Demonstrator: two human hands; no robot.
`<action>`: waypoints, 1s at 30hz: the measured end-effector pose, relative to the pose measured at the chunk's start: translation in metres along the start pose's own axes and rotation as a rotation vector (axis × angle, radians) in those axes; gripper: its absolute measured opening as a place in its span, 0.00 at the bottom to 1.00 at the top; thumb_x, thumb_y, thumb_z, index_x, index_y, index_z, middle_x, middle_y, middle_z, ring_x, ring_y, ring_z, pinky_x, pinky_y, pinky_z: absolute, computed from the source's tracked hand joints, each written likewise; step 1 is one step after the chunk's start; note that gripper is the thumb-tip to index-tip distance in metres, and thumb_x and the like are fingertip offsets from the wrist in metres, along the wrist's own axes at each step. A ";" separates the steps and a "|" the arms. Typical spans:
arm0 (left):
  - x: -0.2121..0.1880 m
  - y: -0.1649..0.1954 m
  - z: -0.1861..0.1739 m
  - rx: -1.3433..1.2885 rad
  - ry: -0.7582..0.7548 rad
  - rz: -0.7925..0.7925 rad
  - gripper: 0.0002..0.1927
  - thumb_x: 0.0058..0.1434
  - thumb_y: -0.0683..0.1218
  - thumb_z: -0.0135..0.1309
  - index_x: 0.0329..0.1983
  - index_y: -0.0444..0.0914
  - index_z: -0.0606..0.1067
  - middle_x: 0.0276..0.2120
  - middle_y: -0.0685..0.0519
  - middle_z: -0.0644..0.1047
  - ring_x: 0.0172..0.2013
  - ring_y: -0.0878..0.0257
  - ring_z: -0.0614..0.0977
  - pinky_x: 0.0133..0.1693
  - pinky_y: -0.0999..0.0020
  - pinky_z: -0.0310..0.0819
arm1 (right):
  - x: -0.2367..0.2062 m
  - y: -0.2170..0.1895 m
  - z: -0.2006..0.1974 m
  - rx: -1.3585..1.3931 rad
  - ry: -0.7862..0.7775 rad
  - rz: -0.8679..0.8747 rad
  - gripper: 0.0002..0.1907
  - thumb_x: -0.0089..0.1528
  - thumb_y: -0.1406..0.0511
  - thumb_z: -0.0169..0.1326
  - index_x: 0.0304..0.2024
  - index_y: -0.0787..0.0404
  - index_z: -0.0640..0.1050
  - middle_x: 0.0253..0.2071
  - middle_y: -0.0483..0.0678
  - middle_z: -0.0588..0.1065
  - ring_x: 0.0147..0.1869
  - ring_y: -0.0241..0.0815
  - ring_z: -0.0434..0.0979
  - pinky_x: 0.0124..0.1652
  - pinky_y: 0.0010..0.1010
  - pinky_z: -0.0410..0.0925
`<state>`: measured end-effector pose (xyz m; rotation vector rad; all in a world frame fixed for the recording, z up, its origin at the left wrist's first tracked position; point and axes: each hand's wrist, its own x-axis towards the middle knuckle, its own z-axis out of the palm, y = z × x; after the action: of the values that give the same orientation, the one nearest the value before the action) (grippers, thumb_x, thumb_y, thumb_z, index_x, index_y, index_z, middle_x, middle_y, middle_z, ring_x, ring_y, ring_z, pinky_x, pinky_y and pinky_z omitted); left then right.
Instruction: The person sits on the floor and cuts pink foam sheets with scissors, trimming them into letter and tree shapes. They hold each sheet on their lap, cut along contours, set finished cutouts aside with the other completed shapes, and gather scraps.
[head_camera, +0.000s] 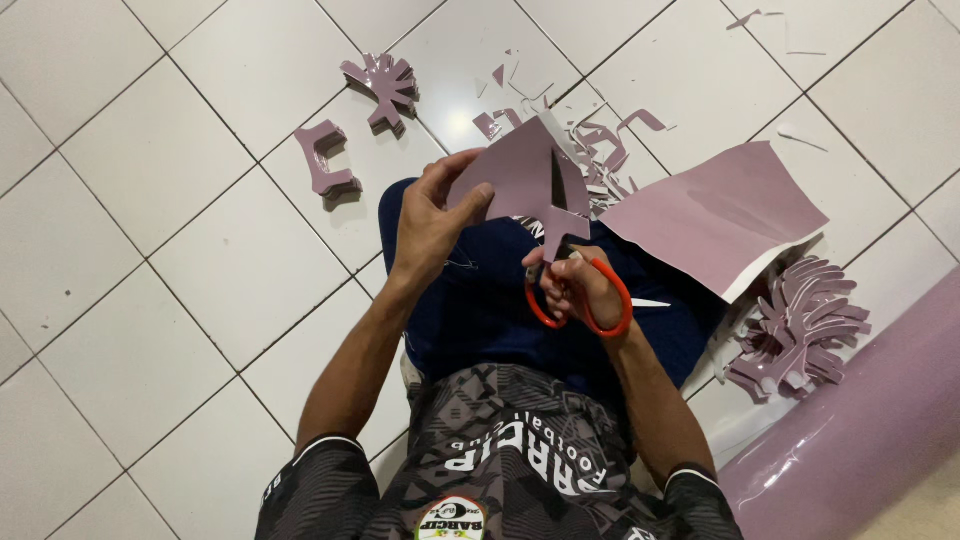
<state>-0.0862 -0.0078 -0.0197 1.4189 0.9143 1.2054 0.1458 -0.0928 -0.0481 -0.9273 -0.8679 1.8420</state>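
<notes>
Now cutting a mauve sheet with orange scissors.

My left hand (432, 215) pinches the mauve sheet (525, 180) taut above my knee; my right hand (578, 290) clenches the orange scissors (580, 300), blades biting upward.

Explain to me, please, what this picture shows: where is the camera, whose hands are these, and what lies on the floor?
The camera sits on a person's head and looks down, so you see that person's own arms and lap. The left hand holds a mauve sheet piece. The right hand holds orange-handled scissors that cut into it. On the white tiled floor lie finished mauve cutouts, small scraps, a larger mauve sheet, a stack of cut shapes and a mauve roll.
</notes>
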 end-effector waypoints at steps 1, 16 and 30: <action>-0.005 -0.005 0.003 -0.065 0.029 -0.042 0.19 0.68 0.38 0.60 0.60 0.30 0.72 0.51 0.48 0.76 0.56 0.64 0.79 0.57 0.75 0.76 | 0.001 0.001 0.000 0.017 -0.009 -0.010 0.21 0.67 0.61 0.44 0.50 0.76 0.74 0.23 0.46 0.67 0.20 0.32 0.64 0.22 0.26 0.64; -0.047 -0.027 0.067 -0.845 0.209 -0.358 0.11 0.68 0.34 0.51 0.43 0.36 0.61 0.38 0.46 0.75 0.36 0.63 0.82 0.41 0.68 0.82 | 0.016 0.025 0.007 0.085 0.188 -0.191 0.12 0.66 0.66 0.45 0.28 0.65 0.70 0.22 0.46 0.66 0.21 0.35 0.64 0.23 0.28 0.63; -0.018 -0.028 -0.004 -0.137 0.110 -0.223 0.17 0.64 0.43 0.62 0.52 0.33 0.73 0.40 0.54 0.78 0.39 0.69 0.82 0.46 0.79 0.80 | 0.001 0.006 -0.008 -0.414 0.293 -0.325 0.16 0.70 0.60 0.46 0.42 0.66 0.77 0.20 0.41 0.67 0.19 0.29 0.64 0.21 0.21 0.59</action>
<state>-0.0917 -0.0185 -0.0504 1.1193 1.0168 1.1621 0.1502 -0.0922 -0.0575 -1.1950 -1.1580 1.2336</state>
